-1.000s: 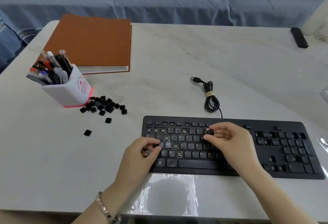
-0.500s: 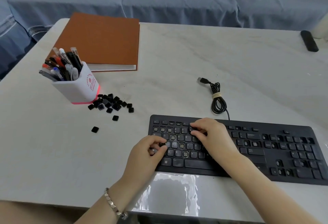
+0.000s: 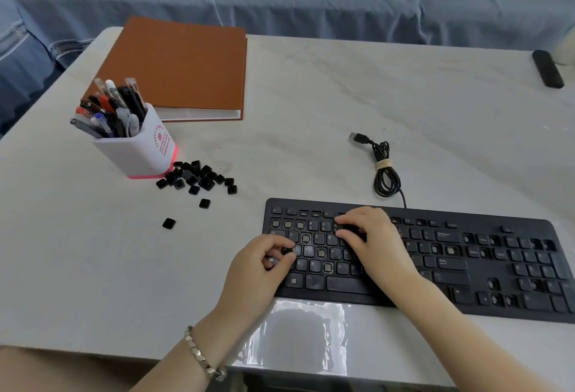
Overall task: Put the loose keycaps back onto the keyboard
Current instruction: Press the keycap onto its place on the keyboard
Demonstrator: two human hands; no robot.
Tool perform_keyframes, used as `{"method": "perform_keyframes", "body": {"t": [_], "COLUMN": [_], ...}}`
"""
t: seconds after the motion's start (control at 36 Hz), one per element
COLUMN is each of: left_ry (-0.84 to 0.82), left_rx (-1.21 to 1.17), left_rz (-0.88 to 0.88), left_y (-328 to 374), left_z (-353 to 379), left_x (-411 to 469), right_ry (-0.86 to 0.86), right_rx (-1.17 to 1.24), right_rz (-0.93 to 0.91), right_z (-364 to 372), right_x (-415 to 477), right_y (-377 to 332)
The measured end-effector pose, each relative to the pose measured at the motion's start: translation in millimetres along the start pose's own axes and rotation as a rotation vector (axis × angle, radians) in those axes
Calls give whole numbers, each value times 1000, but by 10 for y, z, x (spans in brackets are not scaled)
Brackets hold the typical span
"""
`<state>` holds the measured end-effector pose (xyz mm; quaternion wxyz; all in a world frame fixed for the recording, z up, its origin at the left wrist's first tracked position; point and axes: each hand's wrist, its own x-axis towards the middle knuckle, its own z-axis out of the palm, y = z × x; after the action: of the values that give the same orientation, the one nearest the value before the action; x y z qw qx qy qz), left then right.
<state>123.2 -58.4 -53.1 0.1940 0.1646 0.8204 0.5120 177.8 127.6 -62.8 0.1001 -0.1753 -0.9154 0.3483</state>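
Observation:
The black keyboard (image 3: 466, 267) lies at the table's near right, with several bare switch sockets among its keys. My left hand (image 3: 258, 273) rests over the keyboard's left end, thumb and forefinger pinching a black keycap (image 3: 287, 250) just above the left letter keys. My right hand (image 3: 376, 245) lies across the upper left rows, its curled fingers holding a dark keycap (image 3: 351, 230) down against the number row. A pile of loose keycaps (image 3: 196, 177) sits left of the keyboard, with two strays (image 3: 204, 203) (image 3: 169, 223) nearer to me.
A white pen holder (image 3: 137, 152) full of pens stands beside the keycap pile. Behind it lies an orange book (image 3: 183, 68). The keyboard's coiled USB cable (image 3: 385, 174) rests behind the keyboard. A black remote (image 3: 547, 69) sits far right. A blue sofa lies beyond the table.
My right hand carried its keycap leftward from the keyboard's middle to the number row near the left. My left hand stayed at the left end with its keycap.

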Motion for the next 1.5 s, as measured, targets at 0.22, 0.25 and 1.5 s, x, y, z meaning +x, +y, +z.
{"method": "perform_keyframes", "body": {"t": [0.22, 0.25, 1.5], "left_ry": [5, 2, 42], "left_rx": [-3, -4, -52], "left_rz": [-7, -8, -102], "left_y": [-27, -26, -17], "left_z": [8, 7, 1], "left_x": [13, 15, 85], "right_ry": [38, 42, 263], "right_rx": [-19, -43, -628], "right_rz": [2, -6, -348], "right_z": [53, 59, 208], "right_x": [-22, -23, -178], "right_y": [31, 34, 201]}}
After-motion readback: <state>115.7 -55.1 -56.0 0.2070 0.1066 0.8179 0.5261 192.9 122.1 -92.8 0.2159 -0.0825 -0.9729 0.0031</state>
